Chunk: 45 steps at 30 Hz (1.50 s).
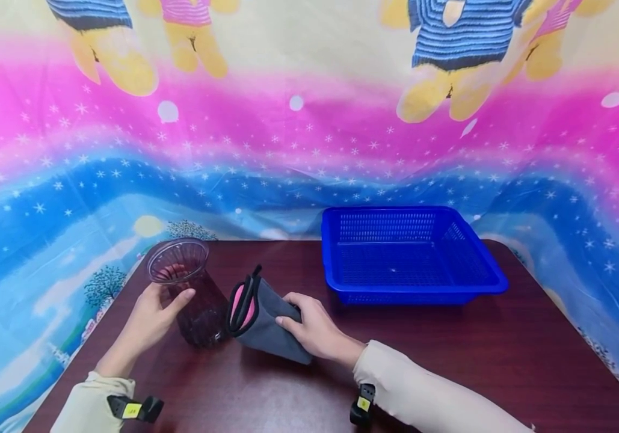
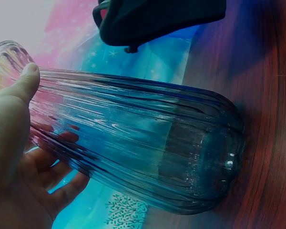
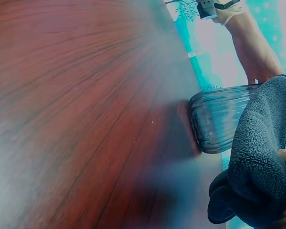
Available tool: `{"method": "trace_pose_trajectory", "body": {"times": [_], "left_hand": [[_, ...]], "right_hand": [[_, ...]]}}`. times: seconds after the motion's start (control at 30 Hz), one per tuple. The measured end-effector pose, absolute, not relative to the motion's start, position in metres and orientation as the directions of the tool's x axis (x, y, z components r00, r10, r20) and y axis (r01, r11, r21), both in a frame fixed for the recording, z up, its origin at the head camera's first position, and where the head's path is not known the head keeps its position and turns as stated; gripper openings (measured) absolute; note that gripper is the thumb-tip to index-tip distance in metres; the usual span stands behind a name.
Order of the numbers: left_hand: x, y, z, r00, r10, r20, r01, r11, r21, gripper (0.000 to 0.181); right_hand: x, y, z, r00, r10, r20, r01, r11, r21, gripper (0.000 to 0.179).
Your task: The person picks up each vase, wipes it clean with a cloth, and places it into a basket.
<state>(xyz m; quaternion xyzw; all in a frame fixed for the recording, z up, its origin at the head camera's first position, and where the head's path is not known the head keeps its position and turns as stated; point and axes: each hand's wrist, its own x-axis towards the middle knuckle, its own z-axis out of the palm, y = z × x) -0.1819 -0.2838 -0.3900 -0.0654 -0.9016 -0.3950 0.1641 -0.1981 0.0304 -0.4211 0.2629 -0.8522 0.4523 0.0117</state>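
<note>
A clear ribbed glass vase with a flared rim stands at the left of the table. My left hand grips it just below the rim; in the left wrist view the thumb lies along one side of the glass and the fingers curve round the other. To the right of the vase, my right hand pinches a folded grey cleaning cloth with black edging and a pink inner face. The cloth is held above the table, close beside the vase. Its fuzzy grey pile partly covers the vase in the right wrist view.
A blue plastic basket with perforated walls sits at the back right of the dark red wooden table. Behind the table hangs a printed cloth backdrop. Black camera straps sit on both wrists.
</note>
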Motion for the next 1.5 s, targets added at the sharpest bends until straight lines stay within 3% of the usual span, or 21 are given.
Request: {"method": "trace_pose_trajectory", "body": {"times": [0.7,1.5], "left_hand": [[-0.182,-0.284,-0.387,-0.943,-0.001,0.332,0.239,0.694,0.679,0.048],[-0.18,-0.283,-0.392,-0.919,-0.023,0.394,0.258,0.721,0.643,0.041]], "right_hand": [[-0.206,-0.006,-0.412,-0.887,-0.403,0.225,-0.397,0.417,-0.818,0.017],[-0.215,-0.034,-0.388,-0.874,-0.397,0.279,-0.447,0.435,-0.782,0.021]]}}
